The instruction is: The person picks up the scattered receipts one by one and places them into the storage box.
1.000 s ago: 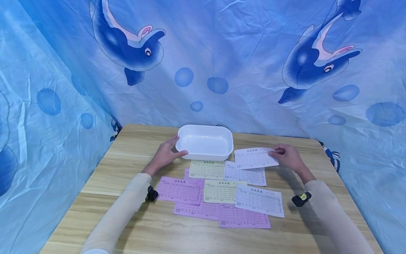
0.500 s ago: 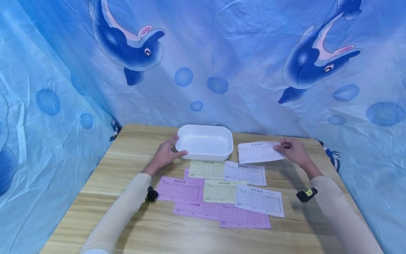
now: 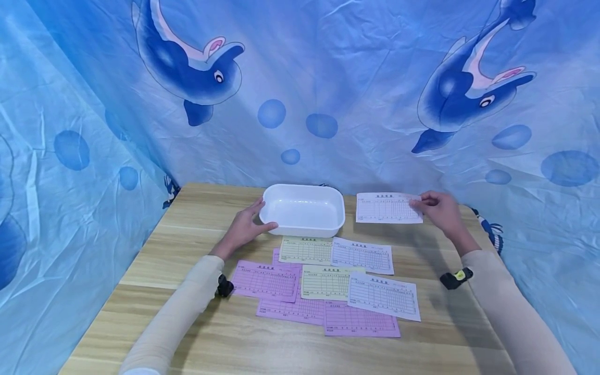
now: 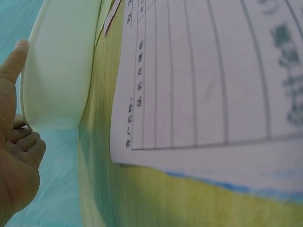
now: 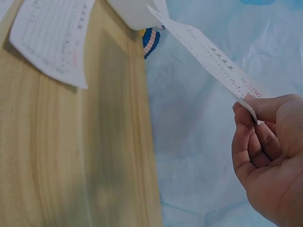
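Right hand (image 3: 440, 211): thumb and fingers pinch one end of a white slip (image 3: 385, 209), held off the tabletop (image 3: 234, 346) with its free end directed toward the left hand (image 3: 245, 227). Left hand: thumb and curled fingers grasp one end of a white tub (image 3: 307, 231), which stands between the hands.

Risk 1, loss of grip: the right hand's pinch covers only one end; the unsupported span may flex or slide out, most likely if the hand turns quickly. Risk 2, snagging: a low pass toward the left hand could strike the tub rim and fold the paper. Risk 3, displacement: a pull by the left hand would probably shift the tub toward the yellow slip (image 3: 304, 251) just right of its thumb, dragging or creasing that sheet. Risk 4, scatter: the overlapping pink slips (image 3: 265, 281) below the left hand could be moved by a brushing sleeve (image 3: 183, 299).

Visibility limits: the tub hides the yellow slip's far edge; whether it runs beneath cannot be told. The left wrist view cuts off its nearest sheet (image 4: 203, 85). The right wrist view crops the tub and shows the held slip obliquely; whether it is a single sheet cannot be determined.
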`<state>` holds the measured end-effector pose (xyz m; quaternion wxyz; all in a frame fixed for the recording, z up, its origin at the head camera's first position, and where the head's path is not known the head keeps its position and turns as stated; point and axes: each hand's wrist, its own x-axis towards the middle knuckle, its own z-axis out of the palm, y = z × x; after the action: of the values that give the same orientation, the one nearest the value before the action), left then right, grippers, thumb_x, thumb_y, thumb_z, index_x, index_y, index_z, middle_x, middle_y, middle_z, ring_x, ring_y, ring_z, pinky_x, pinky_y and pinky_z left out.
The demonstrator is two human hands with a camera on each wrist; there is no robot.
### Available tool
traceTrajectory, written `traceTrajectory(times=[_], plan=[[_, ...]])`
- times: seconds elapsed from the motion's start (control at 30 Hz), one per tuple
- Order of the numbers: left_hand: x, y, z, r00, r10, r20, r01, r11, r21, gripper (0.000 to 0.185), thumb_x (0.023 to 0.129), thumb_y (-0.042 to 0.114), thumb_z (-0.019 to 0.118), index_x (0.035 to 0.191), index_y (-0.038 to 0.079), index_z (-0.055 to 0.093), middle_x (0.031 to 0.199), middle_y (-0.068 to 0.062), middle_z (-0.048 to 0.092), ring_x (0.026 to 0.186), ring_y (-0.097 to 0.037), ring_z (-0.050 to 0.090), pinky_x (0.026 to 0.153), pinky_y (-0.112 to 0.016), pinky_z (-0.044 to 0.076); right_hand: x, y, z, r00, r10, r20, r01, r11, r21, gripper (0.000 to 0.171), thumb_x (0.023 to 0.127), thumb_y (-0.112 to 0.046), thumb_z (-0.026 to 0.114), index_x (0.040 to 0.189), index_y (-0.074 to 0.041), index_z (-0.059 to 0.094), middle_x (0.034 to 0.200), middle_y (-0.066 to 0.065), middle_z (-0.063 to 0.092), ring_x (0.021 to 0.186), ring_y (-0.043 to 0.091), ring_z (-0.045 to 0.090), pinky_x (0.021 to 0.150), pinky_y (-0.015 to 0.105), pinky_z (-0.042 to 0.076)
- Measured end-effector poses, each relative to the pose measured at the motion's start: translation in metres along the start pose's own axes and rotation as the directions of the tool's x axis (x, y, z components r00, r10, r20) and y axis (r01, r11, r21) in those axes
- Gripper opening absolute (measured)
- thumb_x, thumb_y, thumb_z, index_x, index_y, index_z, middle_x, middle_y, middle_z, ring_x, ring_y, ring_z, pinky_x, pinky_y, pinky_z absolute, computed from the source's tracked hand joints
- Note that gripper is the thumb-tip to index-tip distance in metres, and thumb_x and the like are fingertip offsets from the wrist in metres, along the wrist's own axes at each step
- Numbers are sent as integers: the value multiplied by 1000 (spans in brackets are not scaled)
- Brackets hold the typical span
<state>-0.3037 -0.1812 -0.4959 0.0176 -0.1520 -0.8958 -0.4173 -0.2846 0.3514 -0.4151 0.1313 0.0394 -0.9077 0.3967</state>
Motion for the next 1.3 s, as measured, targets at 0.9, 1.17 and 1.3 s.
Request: traceTrajectory(times=[0.9, 1.17, 1.3], plan=[[1, -2, 0, 1000, 2, 7, -2, 1000, -9, 109, 81, 62, 79, 156, -3, 34, 168, -15, 25, 154, -32, 24, 125, -48, 26, 38, -60, 50, 992, 122, 22, -124, 975, 187, 36, 93, -23, 78, 110, 7, 67, 101, 16, 75, 73, -2, 64, 63, 17, 55], [1, -3, 0, 1000, 2, 4, -2, 1000, -1, 109, 81, 63, 79, 156, -3, 34, 168, -15, 25, 154, -32, 25, 125, -48, 26, 48, -75, 76, 995, 103, 21, -105, 969, 224, 36, 92, -18, 79, 115, 8, 69, 110, 27, 73, 71, -1, 65, 63, 21, 59], [0, -2, 1, 1000, 16, -2, -16, 1000, -5, 109, 80, 62, 79, 155, -4, 34, 167, -17, 26, 153, -34, 26, 125, -49, 26, 51, -79, 90, 994, 108, 35, -113, 966, 234, 35, 91, -18, 79, 116, 6, 70, 110, 25, 73, 73, 3, 67, 67, 26, 61]])
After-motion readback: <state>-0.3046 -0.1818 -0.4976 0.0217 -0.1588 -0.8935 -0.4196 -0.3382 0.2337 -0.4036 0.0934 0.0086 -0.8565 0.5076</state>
